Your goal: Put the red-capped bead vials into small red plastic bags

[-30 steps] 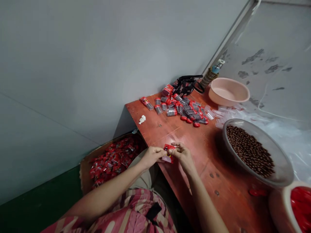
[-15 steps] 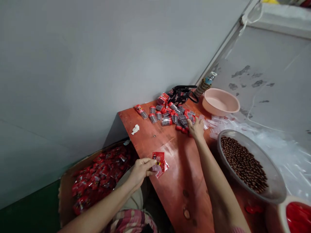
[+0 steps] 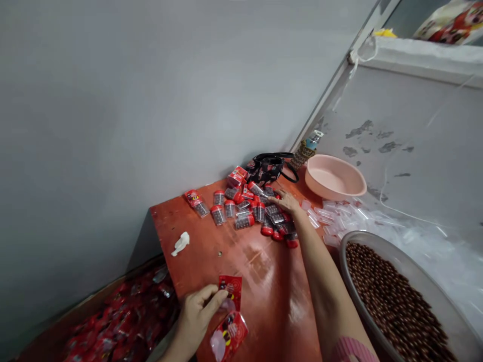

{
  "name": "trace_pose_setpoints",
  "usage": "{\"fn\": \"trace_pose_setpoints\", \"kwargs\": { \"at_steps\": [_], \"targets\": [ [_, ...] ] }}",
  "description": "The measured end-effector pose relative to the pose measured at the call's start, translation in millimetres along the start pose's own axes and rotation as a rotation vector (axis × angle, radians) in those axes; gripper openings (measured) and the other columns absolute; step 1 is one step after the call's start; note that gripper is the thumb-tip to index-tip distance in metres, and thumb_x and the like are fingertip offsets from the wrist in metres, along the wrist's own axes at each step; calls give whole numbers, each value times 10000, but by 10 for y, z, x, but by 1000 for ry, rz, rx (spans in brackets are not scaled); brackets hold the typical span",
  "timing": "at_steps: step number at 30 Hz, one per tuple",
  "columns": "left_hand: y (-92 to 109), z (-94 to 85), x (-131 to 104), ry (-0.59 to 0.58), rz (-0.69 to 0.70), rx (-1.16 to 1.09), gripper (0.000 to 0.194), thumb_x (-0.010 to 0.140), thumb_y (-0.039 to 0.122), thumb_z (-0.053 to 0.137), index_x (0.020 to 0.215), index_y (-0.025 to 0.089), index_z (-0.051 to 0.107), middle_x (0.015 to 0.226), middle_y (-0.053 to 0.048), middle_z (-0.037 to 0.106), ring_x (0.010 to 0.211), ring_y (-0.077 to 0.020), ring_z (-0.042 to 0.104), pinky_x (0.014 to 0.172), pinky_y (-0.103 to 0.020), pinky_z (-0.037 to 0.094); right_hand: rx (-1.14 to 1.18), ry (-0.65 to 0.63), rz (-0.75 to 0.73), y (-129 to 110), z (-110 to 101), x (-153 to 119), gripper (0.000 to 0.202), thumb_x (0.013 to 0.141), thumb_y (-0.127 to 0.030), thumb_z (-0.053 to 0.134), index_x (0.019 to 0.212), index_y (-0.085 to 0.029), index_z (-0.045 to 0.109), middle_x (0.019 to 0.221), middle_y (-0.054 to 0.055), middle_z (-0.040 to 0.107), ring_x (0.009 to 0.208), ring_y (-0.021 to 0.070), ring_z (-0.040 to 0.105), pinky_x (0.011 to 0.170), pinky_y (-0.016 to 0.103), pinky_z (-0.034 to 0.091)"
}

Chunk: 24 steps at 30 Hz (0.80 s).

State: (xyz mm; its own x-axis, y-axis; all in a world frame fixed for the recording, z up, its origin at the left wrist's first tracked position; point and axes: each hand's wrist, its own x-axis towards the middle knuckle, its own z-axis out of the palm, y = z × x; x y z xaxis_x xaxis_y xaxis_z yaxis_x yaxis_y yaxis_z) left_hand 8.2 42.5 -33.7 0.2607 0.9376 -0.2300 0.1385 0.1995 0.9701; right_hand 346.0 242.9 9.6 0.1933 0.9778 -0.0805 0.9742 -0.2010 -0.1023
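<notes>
My left hand (image 3: 198,317) pinches a flat red printed packet (image 3: 234,290) between thumb and fingers, over the front part of the table. A second red packet (image 3: 230,336) with a clear window lies just below it, partly overlapped. My right hand (image 3: 289,203) reaches across to the pile of small clear jars (image 3: 244,220) with red lids and dark round contents. Its fingers are stretched out over the back right of the pile, touching or nearly touching the jars. One jar in a red packet (image 3: 196,202) lies apart at the left.
On the red-brown table (image 3: 204,251) are a crumpled white tissue (image 3: 181,243), a black patterned bag (image 3: 264,168), a pink basin (image 3: 335,176) and clear empty containers (image 3: 350,213). At right stands a large bowl of brown balls (image 3: 392,296). Red packets (image 3: 121,322) fill a box at left.
My right hand has moved from the near right side of the pile towards its back. In my left hand's area, two packets now show spread apart. The camera view has shifted.
</notes>
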Motion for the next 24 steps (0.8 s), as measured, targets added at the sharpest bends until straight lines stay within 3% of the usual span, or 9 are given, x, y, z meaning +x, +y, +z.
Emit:
{"fn": "trace_pose_setpoints", "kwargs": {
  "at_steps": [4, 11, 14, 18, 20, 22, 24],
  "targets": [
    [0, 4, 52, 47, 12, -15, 308, 708, 449, 582, 594, 167, 626, 562, 10, 587, 543, -124, 527, 514, -175, 430, 56, 14, -88, -12, 76, -164, 598, 767, -648, 402, 1257, -308, 448, 1344, 47, 389, 1201, 272, 363, 959, 405, 302],
    [-4, 1, 84, 1, -74, -149, 291, 736, 440, 563, 664, 160, 589, 608, 18, 589, 582, -147, 599, 554, -213, 491, 180, 51, -215, -324, 210, -1083, 591, 772, -638, 412, 1257, -303, 453, 1353, 37, 393, 1247, 283, 299, 999, 458, 255],
    [-54, -5, 89, -25, -97, -180, 271, 745, 428, 565, 702, 160, 580, 633, 23, 599, 593, -161, 632, 560, -226, 509, 221, 5, -233, -509, 261, -1503, 626, 769, -630, 430, 1299, -300, 401, 1394, 44, 344, 1293, 300, 228, 1020, 494, 203],
    [-96, -11, 81, -5, -92, -157, 278, 734, 436, 577, 792, 168, 619, 685, 12, 647, 602, -177, 646, 561, -233, 516, 270, -53, -310, -546, 173, -1732, 597, 790, -592, 434, 1309, -303, 385, 1410, 40, 325, 1287, 280, 270, 1016, 458, 246],
    [-107, -10, 76, 2, -92, -141, 310, 741, 437, 570, 898, 177, 633, 762, -1, 674, 632, -181, 651, 600, -244, 521, 246, 50, -206, -425, 79, -1610, 490, 850, -526, 369, 1265, -275, 440, 1388, 53, 361, 1237, 240, 367, 988, 390, 310],
    [-117, -7, 78, 21, -93, -133, 339, 740, 435, 571, 952, 179, 636, 803, -9, 682, 662, -187, 650, 641, -260, 524, 121, 210, 72, -246, 14, -1381, 455, 876, -470, 345, 1209, -193, 486, 1319, 110, 439, 1206, 245, 402, 967, 364, 330],
    [-121, -1, 88, 48, -89, -142, 341, 734, 437, 574, 930, 168, 648, 789, -17, 682, 681, -195, 645, 654, -273, 524, 21, 231, 297, -70, 15, -1155, 435, 874, -420, 373, 1173, -128, 496, 1203, 182, 516, 1128, 292, 473, 906, 402, 370]
  ]
}}
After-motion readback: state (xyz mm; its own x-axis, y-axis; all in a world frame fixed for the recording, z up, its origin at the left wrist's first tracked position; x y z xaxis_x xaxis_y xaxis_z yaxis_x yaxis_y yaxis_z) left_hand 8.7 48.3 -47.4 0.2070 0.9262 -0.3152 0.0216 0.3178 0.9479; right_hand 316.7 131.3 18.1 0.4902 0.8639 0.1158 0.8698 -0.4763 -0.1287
